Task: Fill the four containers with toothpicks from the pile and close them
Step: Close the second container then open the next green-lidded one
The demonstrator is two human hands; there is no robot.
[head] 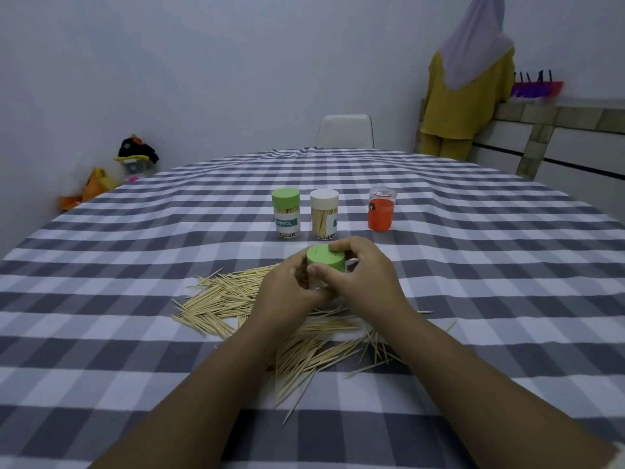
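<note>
Checked tablecloth (135,299): broad bare stretches left and right, far edge near a white chair (345,131). Toothpick pile (236,299): spread at centre beneath the hands. Three capped containers (324,214): ranged behind. Green-lidded container (325,260): gripped by left hand (287,294); lid pinched by right hand (367,282).

A: Tablecloth (473,265)? Woven cloth, matt, creased.
B: Toothpicks (216,299): pale bare wood. Jar lid (325,258): smooth matt green plastic. Orange jar (381,211): clear glossy plastic.
</note>
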